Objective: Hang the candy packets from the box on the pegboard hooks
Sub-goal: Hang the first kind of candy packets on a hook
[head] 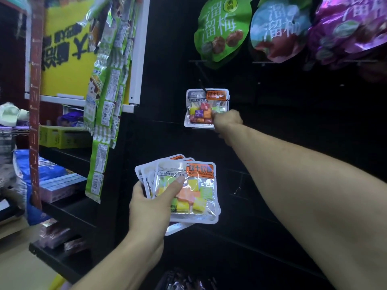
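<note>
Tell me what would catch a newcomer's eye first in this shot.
Probably the candy packet at the centre, bright against the dark pegboard, with the right hand pinching its lower right corner and a hook at its top edge. Just below, the left hand holds a fanned stack of packets of coloured cubes. Along the top right hang three big pouches: green, blue and purple.

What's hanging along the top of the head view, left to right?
Green-and-silver sachet strips → green plum bag → blue-and-red plum bag → purple plum bag.
</note>
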`<state>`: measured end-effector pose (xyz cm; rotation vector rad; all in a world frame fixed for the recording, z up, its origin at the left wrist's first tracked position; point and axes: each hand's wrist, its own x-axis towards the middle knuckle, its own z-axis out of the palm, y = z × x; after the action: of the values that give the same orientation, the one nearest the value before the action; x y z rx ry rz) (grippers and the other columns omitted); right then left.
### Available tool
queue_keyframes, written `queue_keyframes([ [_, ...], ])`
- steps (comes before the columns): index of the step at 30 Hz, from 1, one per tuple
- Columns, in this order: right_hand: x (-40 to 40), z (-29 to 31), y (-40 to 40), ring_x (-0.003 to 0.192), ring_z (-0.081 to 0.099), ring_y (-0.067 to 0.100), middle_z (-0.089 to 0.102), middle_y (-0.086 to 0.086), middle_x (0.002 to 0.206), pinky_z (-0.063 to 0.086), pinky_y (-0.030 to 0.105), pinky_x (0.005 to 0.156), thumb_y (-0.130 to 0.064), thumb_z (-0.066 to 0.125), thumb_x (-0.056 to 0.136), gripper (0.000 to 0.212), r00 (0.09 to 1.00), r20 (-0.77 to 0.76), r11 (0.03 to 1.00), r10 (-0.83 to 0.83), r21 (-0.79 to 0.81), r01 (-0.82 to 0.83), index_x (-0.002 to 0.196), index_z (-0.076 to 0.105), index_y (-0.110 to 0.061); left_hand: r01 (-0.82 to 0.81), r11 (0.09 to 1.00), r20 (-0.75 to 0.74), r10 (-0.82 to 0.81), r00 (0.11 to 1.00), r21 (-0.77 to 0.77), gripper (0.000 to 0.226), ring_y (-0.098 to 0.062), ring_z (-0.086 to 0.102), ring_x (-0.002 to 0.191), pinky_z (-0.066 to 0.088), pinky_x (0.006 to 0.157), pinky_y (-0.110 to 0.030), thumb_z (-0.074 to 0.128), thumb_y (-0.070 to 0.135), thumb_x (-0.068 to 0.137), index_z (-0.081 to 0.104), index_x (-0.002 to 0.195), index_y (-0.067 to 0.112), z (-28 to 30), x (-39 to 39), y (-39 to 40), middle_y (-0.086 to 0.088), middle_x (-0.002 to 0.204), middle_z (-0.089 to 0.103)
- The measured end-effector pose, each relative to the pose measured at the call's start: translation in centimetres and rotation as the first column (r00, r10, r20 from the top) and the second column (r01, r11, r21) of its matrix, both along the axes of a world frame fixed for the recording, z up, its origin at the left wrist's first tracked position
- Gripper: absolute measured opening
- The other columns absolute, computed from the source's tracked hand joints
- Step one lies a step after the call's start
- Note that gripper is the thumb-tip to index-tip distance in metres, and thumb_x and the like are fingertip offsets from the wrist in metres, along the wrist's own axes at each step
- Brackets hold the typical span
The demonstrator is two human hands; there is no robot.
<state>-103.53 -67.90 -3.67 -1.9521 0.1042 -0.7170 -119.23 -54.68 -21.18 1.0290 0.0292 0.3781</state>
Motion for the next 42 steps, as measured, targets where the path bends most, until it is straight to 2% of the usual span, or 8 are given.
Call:
queue_keyframes([
  [5, 0.1, 0.0, 0.0, 0.098, 0.073, 0.03, 0.074, 0.011, 0.111, 0.062, 0.041, 0.087, -0.033, 0.065, 0.101, 0.019, 0.999, -0.028, 0.993, 0.041, -0.107, -0.044, 0.101, 0.064, -0.014, -0.022, 1.0, 0.003, 0.022, 1.0, 0.01, 0.048, -0.03, 0.082, 0.088, 0.066, 0.077, -0.058, 0.092, 0.024, 0.077, 0.069, 0.119, 0.023, 0.1, 0.0, 0.2, -0.004, 0.103, 0.083],
  [15, -7.1, -2.2, -3.6, 0.099, 0.07, 0.025, 0.067, 0.004, 0.114, 0.063, 0.041, 0.08, -0.038, 0.066, 0.102, 0.022, 0.965, -0.096, 0.948, 0.243, -0.189, -0.257, 0.115, 0.057, -0.022, -0.037, 0.999, -0.004, 0.037, 0.999, 0.023, 0.049, -0.026, 0.082, 0.092, 0.064, 0.09, -0.055, 0.094, 0.028, 0.077, 0.067, 0.118, 0.022, 0.1, -1.9, -1.7, -0.001, 0.104, 0.082],
  [19, -13.5, -5.3, -4.9, 0.086, 0.071, 0.019, 0.072, 0.003, 0.105, 0.054, 0.033, 0.07, -0.058, 0.054, 0.103, 0.047, 0.836, -0.366, 0.848, 0.409, -0.188, -0.496, 0.121, 0.065, -0.016, -0.037, 0.999, -0.037, 0.037, 0.999, -0.024, 0.052, -0.028, 0.081, 0.095, 0.063, 0.094, -0.057, 0.095, 0.029, 0.077, 0.066, 0.119, 0.021, -1.7, -3.3, -3.0, -0.003, 0.107, 0.082],
  [22, -16.8, -7.9, -5.9, 0.083, 0.072, 0.019, 0.08, 0.001, 0.098, 0.054, 0.034, 0.071, -0.07, 0.066, 0.088, 0.059, 0.784, -0.427, 0.826, 0.45, -0.133, -0.547, 0.111, 0.068, -0.016, -0.045, 0.997, -0.056, 0.042, 0.998, -0.056, 0.056, -0.028, 0.081, 0.095, 0.063, 0.094, -0.057, 0.096, 0.029, 0.076, 0.065, 0.121, 0.022, -2.0, -4.2, -3.9, -0.003, 0.107, 0.082],
  [27, -18.7, -10.5, -7.2, 0.092, 0.08, 0.028, 0.081, 0.009, 0.104, 0.064, 0.051, 0.087, -0.024, 0.1, 0.066, 0.066, 0.745, -0.387, 0.806, 0.544, -0.007, -0.592, 0.118, 0.062, -0.011, -0.034, 0.999, -0.048, 0.035, 0.998, 0.013, 0.065, -0.028, 0.081, 0.097, 0.062, 0.095, -0.056, 0.1, 0.043, 0.065, 0.066, 0.119, 0.028, -1.6, -5.7, -5.3, 0.001, 0.105, 0.082],
  [34, -18.6, -11.0, -9.1, 0.089, 0.081, 0.027, 0.082, 0.01, 0.101, 0.065, 0.034, 0.07, -0.003, 0.092, 0.073, 0.051, 0.776, -0.284, 0.826, 0.564, 0.199, -0.528, 0.118, 0.069, -0.009, -0.034, 0.991, -0.014, 0.036, 0.999, 0.127, 0.085, -0.021, 0.077, 0.107, 0.058, 0.103, -0.052, 0.094, 0.065, 0.053, 0.063, 0.126, 0.033, -0.8, -7.4, -5.6, 0.008, 0.112, 0.08],
  [39, -16.9, -9.5, -10.7, 0.082, 0.081, 0.024, 0.081, 0.009, 0.1, 0.066, 0.037, 0.073, -0.002, 0.09, 0.076, 0.043, 0.898, -0.145, 0.886, 0.414, 0.292, -0.361, 0.112, 0.069, -0.01, 0.017, 0.99, -0.043, -0.011, 0.999, 0.144, 0.055, -0.021, 0.081, 0.096, 0.063, 0.095, -0.049, 0.093, 0.022, 0.078, 0.063, 0.125, 0.025, -1.4, -7.3, -4.5, 0.003, 0.104, 0.083],
  [42, -16.2, -8.0, -10.5, 0.081, 0.081, 0.022, 0.082, 0.008, 0.099, 0.064, 0.032, 0.069, -0.006, 0.085, 0.084, 0.027, 0.9, -0.134, 0.891, 0.414, 0.263, -0.371, 0.109, 0.074, -0.01, -0.012, 0.989, -0.092, 0.026, 0.995, 0.145, 0.046, -0.015, 0.082, 0.084, 0.067, 0.082, -0.038, 0.091, 0.017, 0.082, 0.065, 0.12, 0.021, -2.0, -6.6, -3.8, 0.0, 0.103, 0.082],
])
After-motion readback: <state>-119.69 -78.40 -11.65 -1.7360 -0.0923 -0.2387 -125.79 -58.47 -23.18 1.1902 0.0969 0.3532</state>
